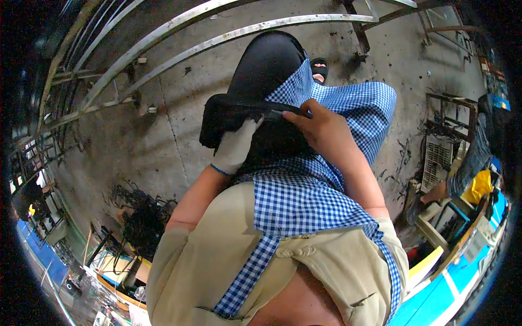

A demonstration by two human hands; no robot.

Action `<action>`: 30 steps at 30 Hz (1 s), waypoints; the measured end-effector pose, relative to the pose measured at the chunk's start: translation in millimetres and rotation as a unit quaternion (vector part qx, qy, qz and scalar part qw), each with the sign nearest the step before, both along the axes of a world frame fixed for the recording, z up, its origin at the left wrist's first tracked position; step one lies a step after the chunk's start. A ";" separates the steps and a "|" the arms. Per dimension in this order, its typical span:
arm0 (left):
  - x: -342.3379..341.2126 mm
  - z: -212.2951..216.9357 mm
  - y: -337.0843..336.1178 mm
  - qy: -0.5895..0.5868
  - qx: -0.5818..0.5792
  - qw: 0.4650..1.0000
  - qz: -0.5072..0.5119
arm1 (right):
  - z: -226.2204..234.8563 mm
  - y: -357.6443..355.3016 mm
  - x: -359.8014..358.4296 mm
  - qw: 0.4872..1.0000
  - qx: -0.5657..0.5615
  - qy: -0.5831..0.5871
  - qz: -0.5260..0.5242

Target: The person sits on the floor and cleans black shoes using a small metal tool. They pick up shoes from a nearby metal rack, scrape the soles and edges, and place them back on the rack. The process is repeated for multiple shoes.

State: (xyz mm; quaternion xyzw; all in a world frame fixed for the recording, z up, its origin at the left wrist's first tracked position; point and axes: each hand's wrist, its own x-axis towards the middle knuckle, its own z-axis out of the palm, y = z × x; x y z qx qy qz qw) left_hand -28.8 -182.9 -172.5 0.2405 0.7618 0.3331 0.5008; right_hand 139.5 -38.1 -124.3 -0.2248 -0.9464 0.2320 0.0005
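A black cloth piece (217,111), with a thick rolled-looking edge, lies across my lap over the blue checked apron (293,198). My left hand (235,148), in a pale glove with a blue cuff, is closed on the cloth from below, its fingertips near the upper edge. Bare-skinned, my right hand (322,126) pinches that same edge farther right, thumb and fingers pressed together. Both hands are close together, with a short stretch of the edge between them. What the cloth piece is exactly, I cannot make out.
Long metal rails (217,41) curve across the far side, above the concrete floor (179,103). A heap of black scraps (142,220) lies on the floor at left. At right stand a dark stool (454,117) and a blue-topped table (435,299); another person's arm (465,163) shows nearby.
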 end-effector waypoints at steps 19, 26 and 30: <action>-4.8 -2.4 2.7 0.037 -0.109 0.991 -0.068 | 4.4 14.4 -13.3 0.999 0.004 0.005 0.049; -7.8 -14.7 -3.2 0.100 -0.057 0.979 -0.168 | -6.7 12.1 -16.6 0.999 -0.030 0.017 0.035; -7.5 -17.2 -6.6 0.105 -0.025 0.981 -0.158 | -7.6 10.1 -17.7 0.999 -0.022 0.029 0.029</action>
